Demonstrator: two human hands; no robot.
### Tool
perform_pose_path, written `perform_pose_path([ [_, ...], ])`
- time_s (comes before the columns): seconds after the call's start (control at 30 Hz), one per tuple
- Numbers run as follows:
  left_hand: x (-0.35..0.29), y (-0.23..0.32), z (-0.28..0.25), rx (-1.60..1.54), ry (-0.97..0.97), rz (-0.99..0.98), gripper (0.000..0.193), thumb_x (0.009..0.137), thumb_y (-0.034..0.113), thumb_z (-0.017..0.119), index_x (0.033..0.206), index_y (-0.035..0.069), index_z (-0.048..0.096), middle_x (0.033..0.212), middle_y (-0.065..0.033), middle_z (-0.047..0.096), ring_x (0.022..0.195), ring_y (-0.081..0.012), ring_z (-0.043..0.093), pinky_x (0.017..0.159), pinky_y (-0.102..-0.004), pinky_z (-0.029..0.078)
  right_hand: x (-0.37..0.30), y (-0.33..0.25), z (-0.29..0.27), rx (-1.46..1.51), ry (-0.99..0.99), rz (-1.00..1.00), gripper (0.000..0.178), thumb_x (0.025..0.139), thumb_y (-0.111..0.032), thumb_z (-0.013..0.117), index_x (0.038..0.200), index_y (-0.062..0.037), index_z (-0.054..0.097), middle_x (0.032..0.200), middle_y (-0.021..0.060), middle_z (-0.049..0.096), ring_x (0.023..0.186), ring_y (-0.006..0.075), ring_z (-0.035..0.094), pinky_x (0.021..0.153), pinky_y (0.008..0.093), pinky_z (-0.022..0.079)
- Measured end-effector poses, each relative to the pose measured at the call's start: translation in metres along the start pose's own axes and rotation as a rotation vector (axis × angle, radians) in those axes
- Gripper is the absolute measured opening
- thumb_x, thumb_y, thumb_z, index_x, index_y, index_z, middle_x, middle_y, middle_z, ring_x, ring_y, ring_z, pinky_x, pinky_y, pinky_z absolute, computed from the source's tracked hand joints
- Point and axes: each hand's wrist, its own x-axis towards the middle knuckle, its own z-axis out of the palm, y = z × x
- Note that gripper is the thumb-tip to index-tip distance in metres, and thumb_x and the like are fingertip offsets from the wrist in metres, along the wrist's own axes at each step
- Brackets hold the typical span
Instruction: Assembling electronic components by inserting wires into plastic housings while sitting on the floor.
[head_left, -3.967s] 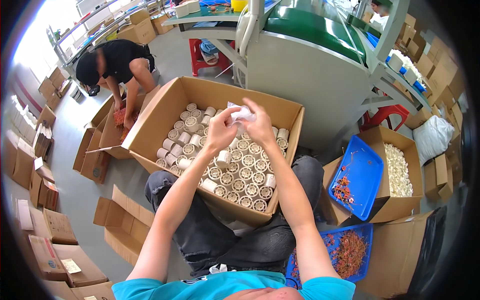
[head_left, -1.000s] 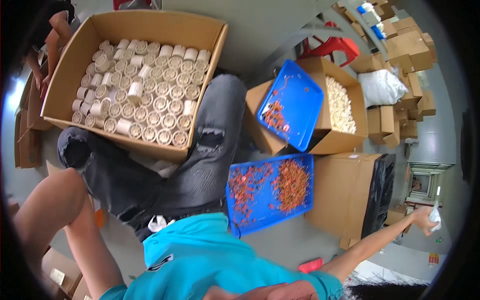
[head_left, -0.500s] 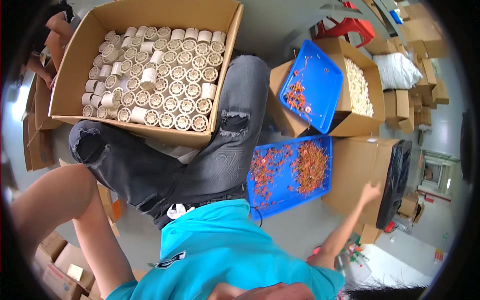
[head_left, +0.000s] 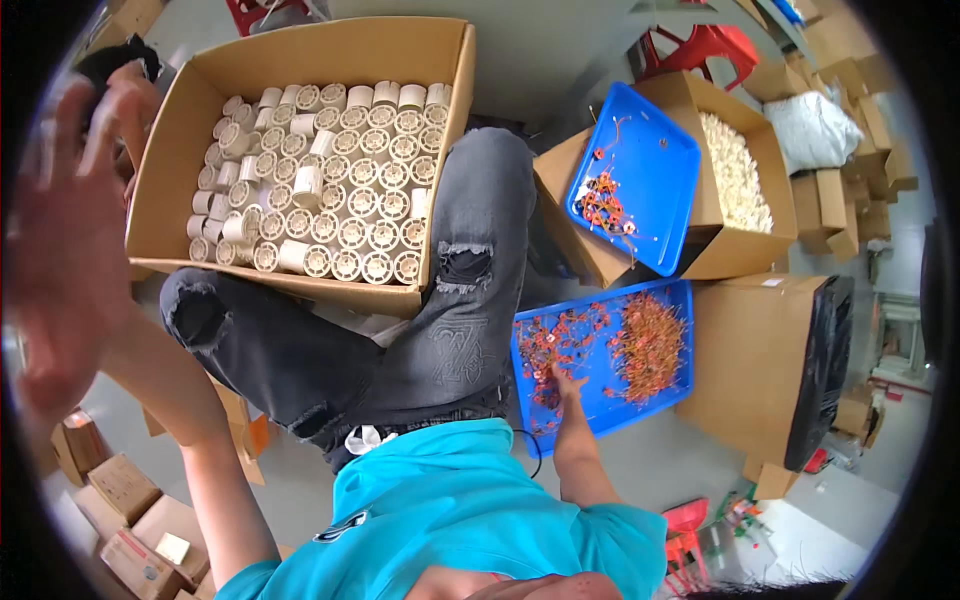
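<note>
My left hand is raised at the far left, blurred, with its fingers spread and nothing seen in it. It appears in front of the left side of a large cardboard box full of white cylindrical plastic parts. My right hand reaches into the lower blue tray, its thumb apart from the fingers. The fingertips touch the loose red and orange small wired parts on the tray's left side. A denser pile of wired parts lies on the right side of that tray.
A second blue tray with some wired parts lies tilted on cardboard boxes. Beside it stands a carton of cream-coloured pieces. A tall carton with black plastic is at right. A red stool is behind; another person's arm shows at left.
My right hand has come from beside the tall carton into the lower tray. My left hand has risen into view at the left. The view has shifted slightly.
</note>
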Motion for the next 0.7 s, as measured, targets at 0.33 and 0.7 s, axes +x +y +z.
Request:
perform_pose_path([
  [0.33, 0.002, -0.07, 0.037, -0.202, -0.07, -0.286, 0.085, 0.085, 0.034, 0.06, 0.149, -0.008, 0.024, 0.102, -0.0143, 0.063, 0.104, -0.028, 0.058, 0.1, -0.0438, 0.041, -0.072, -0.145, 0.085, -0.365, -0.045, -0.328, 0.128, 0.058, -0.043, 0.091, 0.154, -0.0369, 0.007, 0.159, 0.0239, -0.005, 0.145, 0.0489, 0.005, 0.106, 0.0722, 0.024],
  [0.7, -0.074, -0.153, -0.044, 0.08, 0.027, -0.74, 0.058, 0.092, 0.009, 0.059, 0.145, -0.002, 0.04, 0.105, -0.0106, 0.065, 0.098, -0.0148, 0.061, 0.092, -0.0296, 0.048, -0.088, -0.136, 0.088, -0.316, 0.043, -0.457, 0.09, 0.065, -0.04, 0.084, 0.142, -0.0193, 0.042, 0.141, 0.0251, 0.03, 0.123, 0.0496, 0.039, 0.1, 0.0518, 0.044],
])
